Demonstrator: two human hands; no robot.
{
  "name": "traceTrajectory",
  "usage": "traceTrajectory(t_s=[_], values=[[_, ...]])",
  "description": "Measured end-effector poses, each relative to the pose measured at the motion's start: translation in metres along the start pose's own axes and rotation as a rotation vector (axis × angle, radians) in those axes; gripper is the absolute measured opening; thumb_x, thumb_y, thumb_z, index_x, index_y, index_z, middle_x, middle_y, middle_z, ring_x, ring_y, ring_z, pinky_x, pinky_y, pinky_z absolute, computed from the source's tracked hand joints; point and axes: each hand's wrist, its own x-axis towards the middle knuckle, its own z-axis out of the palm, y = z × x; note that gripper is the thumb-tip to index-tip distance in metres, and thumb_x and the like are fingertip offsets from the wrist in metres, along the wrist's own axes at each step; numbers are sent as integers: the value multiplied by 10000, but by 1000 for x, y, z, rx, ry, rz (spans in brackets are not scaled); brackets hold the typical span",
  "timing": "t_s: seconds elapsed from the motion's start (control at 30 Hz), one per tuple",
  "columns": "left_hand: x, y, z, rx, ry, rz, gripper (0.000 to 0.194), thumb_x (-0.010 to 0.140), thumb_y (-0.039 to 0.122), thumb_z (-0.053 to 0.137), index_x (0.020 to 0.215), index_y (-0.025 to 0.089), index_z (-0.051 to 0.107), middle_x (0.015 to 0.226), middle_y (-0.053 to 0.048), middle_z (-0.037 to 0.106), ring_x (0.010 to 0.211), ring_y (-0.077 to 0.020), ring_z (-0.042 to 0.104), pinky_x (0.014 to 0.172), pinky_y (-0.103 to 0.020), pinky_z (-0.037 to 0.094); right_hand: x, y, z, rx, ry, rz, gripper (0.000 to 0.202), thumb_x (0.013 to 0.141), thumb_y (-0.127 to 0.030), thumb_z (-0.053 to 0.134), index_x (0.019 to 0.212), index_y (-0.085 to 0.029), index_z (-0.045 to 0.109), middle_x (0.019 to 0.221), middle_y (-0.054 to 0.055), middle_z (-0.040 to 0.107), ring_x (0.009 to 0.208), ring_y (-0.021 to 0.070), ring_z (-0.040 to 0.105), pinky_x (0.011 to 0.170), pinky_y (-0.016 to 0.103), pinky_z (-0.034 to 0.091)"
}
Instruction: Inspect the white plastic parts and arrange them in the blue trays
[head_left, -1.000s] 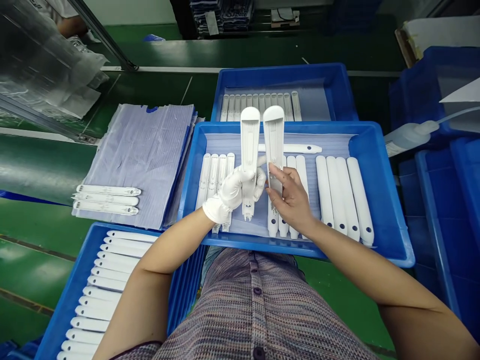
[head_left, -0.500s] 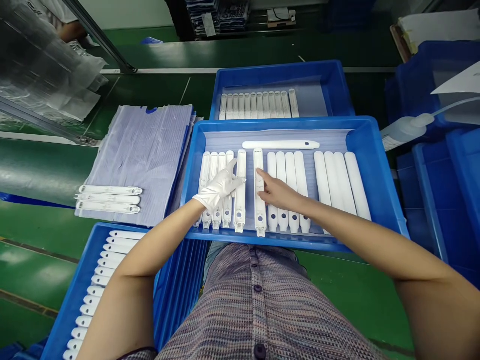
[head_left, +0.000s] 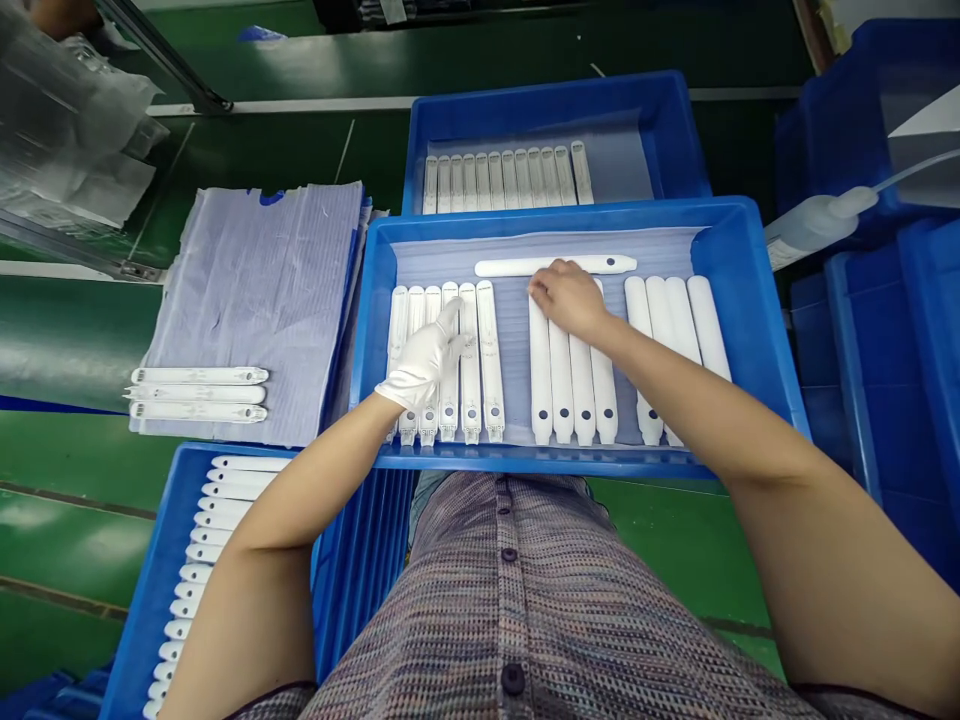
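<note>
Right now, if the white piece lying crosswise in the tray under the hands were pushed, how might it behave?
The crosswise piece is probably stiff, as its long body looks straight. Smooth-looking, it may slide over the lining sheet. Lying flat, it seems unlikely to tip over.

No writing can be read. Small marks on the white strips (head_left: 490, 360) at the left end of the blue tray (head_left: 757, 290), and the label (head_left: 784, 251) on the bottle (head_left: 819, 222) right of that tray, are too small to make out.
</note>
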Motion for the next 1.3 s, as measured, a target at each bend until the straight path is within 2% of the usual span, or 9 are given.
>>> traceTrajectory(t_s=[0.3, 0.43, 0.53, 0.7, 0.77, 0.87, 0.97, 1.17, 1.3], values=[[20, 4, 20, -144, -122, 55, 469, 924, 364, 701, 1331, 134, 663, 698, -5, 654, 547, -120, 534, 561, -246, 460, 25, 15, 22, -107, 81, -26, 485, 1068, -479, 399, 1080, -80, 675, 1148, 224, 658, 1198, 412, 550, 1082, 563, 418], [26, 17, 47, -447, -111, 13, 430, 886, 265, 754, 1301, 189, 668, 1015, -39, 746, 925, -160, 715, 864, -271, 569, 39, 8, 8, 74, 149, -55, 512, 1094, -538, 322, 926, -161, 625, 959, 143, 663, 1046, 339, 616, 1019, 528, 455], [22, 27, 79, -722, -238, -61, 363, 879, 207, 758, 1235, 191, 691, 1203, -61, 743, 1225, -233, 680, 1100, -358, 512, 29, -14, -19, 188, 256, -182, 504, 1104, -557, 313, 875, -204, 589, 919, 96, 639, 984, 284, 623, 1007, 481, 463], [7, 54, 101, -962, -501, -229, 195, 996, 190, 615, 1147, 99, 698, 1026, -89, 763, 1102, -269, 744, 1072, -453, 572, -19, -40, -57, 595, 330, -346, 440, 1101, -532, 367, 1028, -217, 665, 1113, 84, 670, 1159, 241, 604, 1069, 418, 470], [7, 71, 87, -975, -454, -182, 234, 1057, 181, 512, 1204, 109, 679, 1054, -72, 759, 1191, -263, 715, 1084, -455, 576, -39, -37, -57, 936, 188, -230, 453, 1080, -580, 396, 1209, -228, 651, 1265, 84, 656, 1215, 235, 607, 1048, 412, 510], [15, 97, 53, -1012, -380, -60, 302, 1113, 226, 409, 1238, 142, 671, 1130, -53, 741, 1337, -270, 629, 1126, -450, 558, -66, -26, -42, 1308, -359, -53, 541, 960, -666, 613, 1276, -229, 651, 1252, 91, 689, 1165, 260, 660, 1016, 449, 559], [24, 109, 28, -986, -269, -17, 294, 1113, 320, 447, 1283, 232, 669, 1171, -36, 742, 1423, -267, 547, 1181, -441, 522, -86, -25, -24, 1493, -737, -62, 685, 806, -384, 885, 1406, -233, 592, 1316, 96, 691, 1199, 261, 672, 1060, 475, 557], [26, 92, 25, -721, -108, 59, 462, 1060, 502, 542, 1384, 178, 608, 1240, -88, 717, 1323, -307, 644, 1128, -453, 556, -100, -41, -7, 1777, -836, 49, 603, 766, -135, 898, 1304, -212, 636, 1295, 120, 714, 1057, 175, 705, 835, 293, 629], [19, 79, 28, -159, 303, 353, 799, 930, 639, 675, 1562, 214, 435, 1613, -125, 470, 1565, -336, 368, 1318, -520, 282, -99, -37, -4, 1808, -762, 120, 565, 714, -128, 925, 1222, -209, 691, 1233, 103, 730, 991, 160, 693, 790, 290, 618]])
